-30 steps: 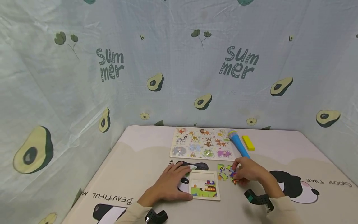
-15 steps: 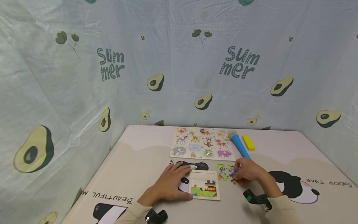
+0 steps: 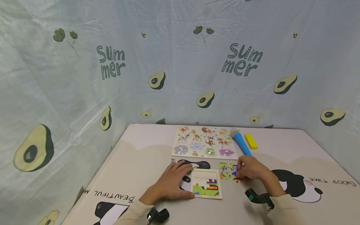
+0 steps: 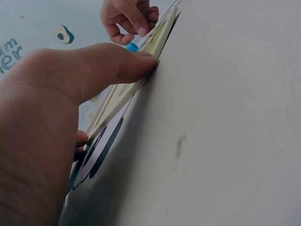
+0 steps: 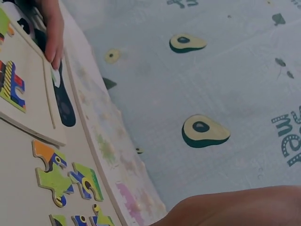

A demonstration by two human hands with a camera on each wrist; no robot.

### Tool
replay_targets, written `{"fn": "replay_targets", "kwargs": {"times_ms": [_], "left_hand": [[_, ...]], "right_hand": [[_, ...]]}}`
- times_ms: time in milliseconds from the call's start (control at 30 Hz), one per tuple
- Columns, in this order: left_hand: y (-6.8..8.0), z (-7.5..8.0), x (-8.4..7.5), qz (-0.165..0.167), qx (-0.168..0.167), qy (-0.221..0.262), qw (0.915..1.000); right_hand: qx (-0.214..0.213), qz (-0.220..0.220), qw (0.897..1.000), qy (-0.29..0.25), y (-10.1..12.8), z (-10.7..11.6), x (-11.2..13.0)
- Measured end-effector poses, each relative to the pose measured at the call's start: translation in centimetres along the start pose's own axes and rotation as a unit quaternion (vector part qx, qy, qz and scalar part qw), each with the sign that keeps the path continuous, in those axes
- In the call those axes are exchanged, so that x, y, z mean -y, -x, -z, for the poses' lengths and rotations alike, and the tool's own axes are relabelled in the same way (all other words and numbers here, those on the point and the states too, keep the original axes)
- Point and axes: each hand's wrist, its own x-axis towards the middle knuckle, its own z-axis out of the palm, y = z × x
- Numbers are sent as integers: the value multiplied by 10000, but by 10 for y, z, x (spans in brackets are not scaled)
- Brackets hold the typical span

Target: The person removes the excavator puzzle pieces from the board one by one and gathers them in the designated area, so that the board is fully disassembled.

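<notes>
My left hand [image 3: 174,184] holds the left side of a small wooden puzzle tray [image 3: 206,197], thumb on its near edge and fingertips by the far left corner. Several joined jigsaw pieces [image 3: 199,190] fill the tray's lower part. To its right lie several loose jigsaw pieces [image 5: 54,176], green, orange and blue. My right hand [image 3: 250,170] is at the right side of these pieces, fingers bent and fingertips low over them. In the left wrist view the right hand [image 4: 129,19] appears beyond the tray; I cannot tell whether it pinches a piece.
Behind the tray lies an animal peg puzzle board [image 3: 205,142]. A blue toy microphone [image 3: 241,143] and a yellow block [image 3: 251,141] lie to the board's right. A curtain with avocado prints [image 3: 180,62] hangs around the table [image 3: 146,153].
The pale spot between the right hand's fingers is no longer visible, and that hand sits slightly further right. The left hand stays on the tray. The head view has tilted slightly.
</notes>
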Motion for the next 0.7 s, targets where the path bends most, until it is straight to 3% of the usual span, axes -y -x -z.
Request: {"fn": "replay_targets", "kwargs": {"times_ms": [333,567,700], "left_hand": [[1,-2,1,-35,-37,-23,10000],[1,-2,1,-9,-39,42,10000],[0,-1,1,-29,-61,20,10000]], "right_hand": [[53,854,9963,-115,-1,-15,18],[272,1953,9800,249,-3,-31,38],[558,2111,9753,321,0,-39,50]]}}
